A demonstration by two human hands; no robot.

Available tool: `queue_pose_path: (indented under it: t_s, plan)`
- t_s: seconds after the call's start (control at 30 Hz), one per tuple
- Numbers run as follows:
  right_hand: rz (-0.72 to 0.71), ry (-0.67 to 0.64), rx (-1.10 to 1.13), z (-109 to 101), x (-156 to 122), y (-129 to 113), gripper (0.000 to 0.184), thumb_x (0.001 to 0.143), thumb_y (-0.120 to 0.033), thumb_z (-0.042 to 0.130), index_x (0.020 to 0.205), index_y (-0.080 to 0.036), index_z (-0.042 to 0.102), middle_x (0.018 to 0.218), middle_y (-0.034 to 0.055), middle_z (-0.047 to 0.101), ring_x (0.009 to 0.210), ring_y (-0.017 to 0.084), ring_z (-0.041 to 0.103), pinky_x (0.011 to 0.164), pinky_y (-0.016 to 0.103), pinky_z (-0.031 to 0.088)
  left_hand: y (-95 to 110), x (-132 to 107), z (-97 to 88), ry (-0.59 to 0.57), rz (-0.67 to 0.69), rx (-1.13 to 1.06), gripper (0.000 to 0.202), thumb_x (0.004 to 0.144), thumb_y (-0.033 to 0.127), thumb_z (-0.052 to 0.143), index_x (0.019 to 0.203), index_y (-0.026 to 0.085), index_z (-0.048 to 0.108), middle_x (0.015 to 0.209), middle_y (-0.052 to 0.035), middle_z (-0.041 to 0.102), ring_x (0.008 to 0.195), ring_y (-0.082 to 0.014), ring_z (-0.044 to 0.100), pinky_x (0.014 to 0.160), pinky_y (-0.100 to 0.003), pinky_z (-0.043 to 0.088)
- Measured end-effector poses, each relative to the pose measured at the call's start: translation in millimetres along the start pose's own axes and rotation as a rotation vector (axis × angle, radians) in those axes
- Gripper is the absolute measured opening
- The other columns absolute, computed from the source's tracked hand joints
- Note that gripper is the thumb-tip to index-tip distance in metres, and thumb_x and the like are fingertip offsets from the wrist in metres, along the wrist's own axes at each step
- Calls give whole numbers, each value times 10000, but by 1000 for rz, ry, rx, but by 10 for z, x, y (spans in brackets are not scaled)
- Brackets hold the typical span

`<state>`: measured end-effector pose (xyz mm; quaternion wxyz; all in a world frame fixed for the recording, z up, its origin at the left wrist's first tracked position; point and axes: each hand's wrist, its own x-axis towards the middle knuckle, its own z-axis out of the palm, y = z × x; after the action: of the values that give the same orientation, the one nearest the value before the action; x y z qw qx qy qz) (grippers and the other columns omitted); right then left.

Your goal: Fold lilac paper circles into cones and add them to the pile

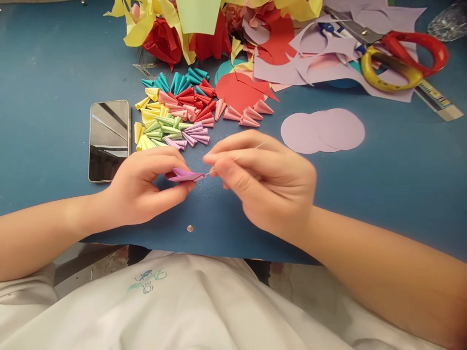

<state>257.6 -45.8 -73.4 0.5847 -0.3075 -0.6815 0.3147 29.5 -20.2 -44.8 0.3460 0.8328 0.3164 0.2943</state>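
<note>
Between its thumb and fingers, my left hand (151, 177) pinches a purple paper cone (186, 175) whose wide end points left. Opposite it, my right hand (264, 182) is closed on a thin pale stick (235, 159), and the stick's tip meets the narrow end of the cone. Whether the tip goes inside cannot be made out. Just beyond my hands lies a pile of small rolled paper cones (171, 109) in teal, red, pink, yellow, green and purple. Overlapping light purple paper circles (321, 130) rest flat beyond my right hand.
A phone (109, 141) lies left of the cones. At the back right, scissors (390, 58) with red and yellow handles sit on cut purple paper scraps (321, 65). Red paper (242, 92) and crumpled yellow paper (136, 31) occupy the far side of the blue table (383, 194).
</note>
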Motion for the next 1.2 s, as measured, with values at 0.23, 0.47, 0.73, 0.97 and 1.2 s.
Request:
queue_pose_path:
  t_s: [0.23,0.47,0.73,0.97,1.2]
  plan:
    - [158,362,153,16,123,57,148,1060,-346,726,932,-275,706,864,-6,788,706,142,738,501,252,548,-54,2,-11,12,-98,18,123,918,189,738,832,253,678,783,-37,657,712,-207,583,640,-383,431]
    - [220,107,44,45,-52,58,75,999,-269,803,1015,-247,733,893,-15,767,727,123,734,578,243,619,-74,2,-13,81,-193,-149,74,918,193,767,973,241,752,891,-33,717,793,-199,652,673,-335,533]
    - [-83,-118,-80,46,-62,-8,583,974,-52,745,1458,-357,631,913,-44,796,750,131,746,721,234,672,-64,-27,60,109,-246,-353,96,935,137,785,988,217,780,894,2,763,794,-139,759,725,-241,659]
    - [-180,-174,-248,21,-63,38,291,1036,-75,674,1268,-242,725,970,5,816,802,124,752,784,242,673,-1,-5,60,89,-374,-436,52,921,176,800,915,214,765,830,-14,791,719,-180,792,635,-269,669]
    - [-205,-228,-281,4,-61,41,287,1033,-41,669,1224,-234,765,983,5,807,879,106,779,833,207,665,27,6,61,80,-447,-477,49,905,179,819,923,192,775,802,-15,797,728,-167,804,635,-214,661]
